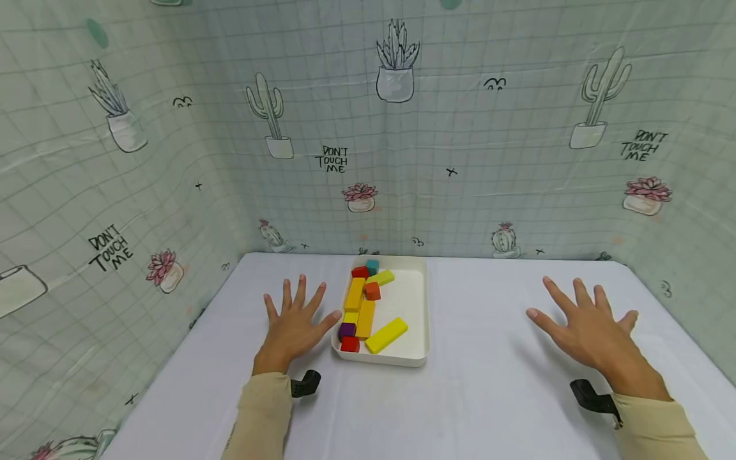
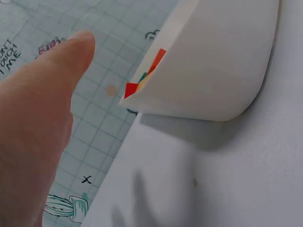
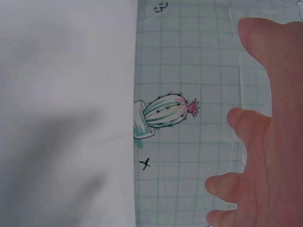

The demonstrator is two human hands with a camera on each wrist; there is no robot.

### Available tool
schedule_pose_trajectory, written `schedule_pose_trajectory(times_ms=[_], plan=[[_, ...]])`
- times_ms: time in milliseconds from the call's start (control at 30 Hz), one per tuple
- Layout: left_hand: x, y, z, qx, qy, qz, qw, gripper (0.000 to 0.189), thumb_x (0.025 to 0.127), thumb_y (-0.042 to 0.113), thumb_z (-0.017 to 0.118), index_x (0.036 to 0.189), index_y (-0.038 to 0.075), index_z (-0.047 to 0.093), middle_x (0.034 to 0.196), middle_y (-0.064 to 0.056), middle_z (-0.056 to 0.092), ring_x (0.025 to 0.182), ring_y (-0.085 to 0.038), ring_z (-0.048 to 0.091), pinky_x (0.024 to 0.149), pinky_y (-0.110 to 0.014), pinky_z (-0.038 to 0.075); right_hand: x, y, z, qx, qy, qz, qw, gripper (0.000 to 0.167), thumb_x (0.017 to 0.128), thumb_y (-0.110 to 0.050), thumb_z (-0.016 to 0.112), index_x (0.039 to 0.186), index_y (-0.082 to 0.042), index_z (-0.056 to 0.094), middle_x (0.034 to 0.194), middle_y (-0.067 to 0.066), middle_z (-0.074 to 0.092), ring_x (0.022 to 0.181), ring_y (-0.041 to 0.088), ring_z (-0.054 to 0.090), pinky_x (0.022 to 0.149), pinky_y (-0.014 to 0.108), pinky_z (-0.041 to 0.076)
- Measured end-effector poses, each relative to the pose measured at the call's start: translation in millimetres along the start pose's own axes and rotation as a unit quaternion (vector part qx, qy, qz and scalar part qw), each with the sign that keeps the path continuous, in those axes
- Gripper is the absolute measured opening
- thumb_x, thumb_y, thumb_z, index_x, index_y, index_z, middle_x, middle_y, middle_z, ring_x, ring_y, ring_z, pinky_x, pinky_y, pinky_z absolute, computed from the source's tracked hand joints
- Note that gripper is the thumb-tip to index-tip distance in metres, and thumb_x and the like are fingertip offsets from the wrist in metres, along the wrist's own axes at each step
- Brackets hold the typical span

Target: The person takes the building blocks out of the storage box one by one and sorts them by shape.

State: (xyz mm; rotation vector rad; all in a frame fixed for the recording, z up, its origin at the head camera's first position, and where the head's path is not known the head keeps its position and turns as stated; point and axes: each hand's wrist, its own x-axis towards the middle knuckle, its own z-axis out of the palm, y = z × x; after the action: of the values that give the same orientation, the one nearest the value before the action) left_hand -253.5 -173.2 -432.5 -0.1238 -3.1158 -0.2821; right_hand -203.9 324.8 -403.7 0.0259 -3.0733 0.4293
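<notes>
My left hand point(image 1: 293, 332) is spread flat-fingered at the left of a white tray point(image 1: 418, 313), its thumb pointing at the tray's left rim. Inside the tray lie several coloured blocks, most of them along its left side. Among them are a yellow block point(image 1: 386, 335), an orange block point(image 1: 354, 294), a purple block point(image 1: 347, 330), a red block point(image 1: 350, 344) and a blue block point(image 1: 372, 267). In the left wrist view the thumb point(image 2: 61, 66) shows beside the tray's outer wall. Far to the right, my right hand point(image 1: 592, 332) hangs over the table with fingers spread, holding nothing.
A white cloth covers the table point(image 1: 483, 383). Behind it and along both sides hangs a checked curtain point(image 1: 448, 211) printed with cacti. Each wrist carries a black camera mount, such as the one on the left wrist point(image 1: 306, 383).
</notes>
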Motion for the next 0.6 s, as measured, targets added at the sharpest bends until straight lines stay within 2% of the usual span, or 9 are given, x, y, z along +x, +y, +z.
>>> schedule_pose_trajectory(times_ms=[167, 400, 600], plan=[[-2.4, 3.5, 1.6, 0.009, 0.003, 0.005, 0.9999, 0.084, 0.091, 0.077, 0.035, 0.160, 0.032, 0.019, 0.167, -0.010, -0.008, 0.149, -0.042, -0.017, 0.106, -0.067, -0.025, 0.5, -1, 4, -0.003, 0.001, -0.011, 0.9999, 0.090, 0.094, -0.074, 0.037, 0.163, -0.023, 0.009, 0.154, 0.043, 0.006, 0.137, 0.068, -0.005, 0.082, 0.091, -0.011], [-0.8, 8.8, -1.5, 0.042, 0.019, 0.024, 0.9987, 0.083, 0.091, 0.077, 0.033, 0.160, 0.033, 0.019, 0.167, -0.009, -0.007, 0.150, -0.040, -0.016, 0.108, -0.069, -0.019, 3.4, -4, 8, -0.002, 0.007, -0.018, 0.9998, 0.090, 0.094, -0.074, 0.039, 0.163, -0.024, 0.008, 0.154, 0.043, 0.007, 0.137, 0.067, -0.005, 0.082, 0.091, -0.011], [-1.7, 14.1, 1.1, 0.041, 0.011, 0.025, 0.9988, 0.086, 0.089, 0.079, 0.034, 0.160, 0.033, 0.020, 0.167, -0.009, -0.010, 0.149, -0.038, -0.020, 0.108, -0.068, -0.021, 6.1, -9, 11, -0.005, 0.015, -0.025, 0.9996, 0.090, 0.094, -0.074, 0.040, 0.163, -0.024, 0.008, 0.155, 0.043, 0.004, 0.138, 0.067, -0.008, 0.083, 0.091, -0.012]])
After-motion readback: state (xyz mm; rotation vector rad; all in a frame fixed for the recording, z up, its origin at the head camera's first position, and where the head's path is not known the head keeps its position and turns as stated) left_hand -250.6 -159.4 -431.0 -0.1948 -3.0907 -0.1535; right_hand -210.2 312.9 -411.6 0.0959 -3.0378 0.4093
